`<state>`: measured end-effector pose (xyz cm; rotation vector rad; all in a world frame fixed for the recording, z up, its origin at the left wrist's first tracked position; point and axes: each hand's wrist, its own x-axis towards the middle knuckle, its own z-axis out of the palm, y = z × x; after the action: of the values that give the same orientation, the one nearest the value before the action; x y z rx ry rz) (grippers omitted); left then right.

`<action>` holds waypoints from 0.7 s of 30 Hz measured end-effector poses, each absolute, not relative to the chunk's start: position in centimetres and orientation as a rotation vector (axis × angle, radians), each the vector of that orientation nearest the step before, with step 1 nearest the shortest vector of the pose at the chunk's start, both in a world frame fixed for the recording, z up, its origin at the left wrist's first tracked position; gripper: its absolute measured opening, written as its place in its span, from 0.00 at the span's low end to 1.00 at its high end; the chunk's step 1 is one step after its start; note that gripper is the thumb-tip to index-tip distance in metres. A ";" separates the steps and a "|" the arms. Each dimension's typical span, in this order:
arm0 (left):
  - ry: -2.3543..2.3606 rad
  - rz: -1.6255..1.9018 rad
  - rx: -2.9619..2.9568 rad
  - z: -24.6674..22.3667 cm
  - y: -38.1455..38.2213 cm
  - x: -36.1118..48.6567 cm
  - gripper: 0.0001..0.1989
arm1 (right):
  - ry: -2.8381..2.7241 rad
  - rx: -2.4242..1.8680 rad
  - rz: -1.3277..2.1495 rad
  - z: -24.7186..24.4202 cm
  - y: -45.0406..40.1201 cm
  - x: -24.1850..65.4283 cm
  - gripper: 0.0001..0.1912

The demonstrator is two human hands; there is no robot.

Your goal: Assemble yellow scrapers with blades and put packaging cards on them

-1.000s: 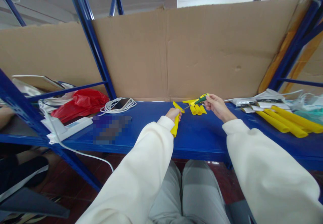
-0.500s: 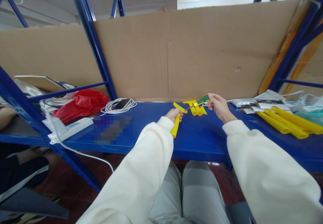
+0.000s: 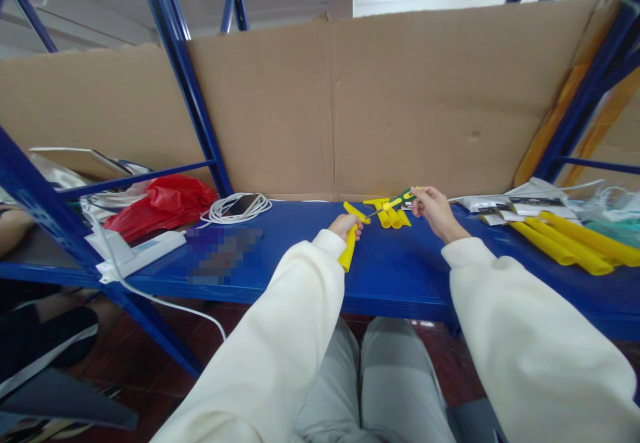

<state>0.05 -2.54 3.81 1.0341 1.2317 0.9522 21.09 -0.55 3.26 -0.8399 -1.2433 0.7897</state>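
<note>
My left hand (image 3: 345,226) is closed round a yellow tube-shaped piece (image 3: 349,254) with a crosspiece at its far end, held over the blue table. In my right hand (image 3: 431,208), the fingers pinch the end of a screwdriver (image 3: 399,201) with a green and yellow handle. Its thin metal shaft points left and down, and the tip meets the yellow piece at my left hand; the exact contact is too small to see. Just behind the screwdriver lie several more yellow pieces (image 3: 384,218).
Several long yellow tubes (image 3: 575,246) and plastic packets (image 3: 535,196) lie at the right. On the left are a coiled white cable (image 3: 235,208), a phone (image 3: 242,204), a white power strip (image 3: 145,254) and a red bag (image 3: 163,204). A cardboard sheet (image 3: 400,103) stands behind.
The screwdriver handle has turned about its axis: its visible side went from mostly green to yellow and green. Both hands stay in nearly the same place.
</note>
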 end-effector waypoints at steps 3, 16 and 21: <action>1.242 0.958 1.037 3.8 -2.4 0.1 0.12 | -1.218 -0.864 0.764 3.2 -0.4 21.1 0.26; 1.290 0.991 1.038 3.5 -2.1 0.0 0.12 | -1.309 -0.852 0.906 3.5 -1.3 21.0 0.24; 1.274 0.994 1.026 3.7 -2.3 0.1 0.11 | -1.241 -0.938 0.826 3.4 -1.1 20.9 0.26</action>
<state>0.06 -2.31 3.71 1.0260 1.2736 0.9936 20.89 -1.13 3.40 -0.9377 -1.2412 0.8258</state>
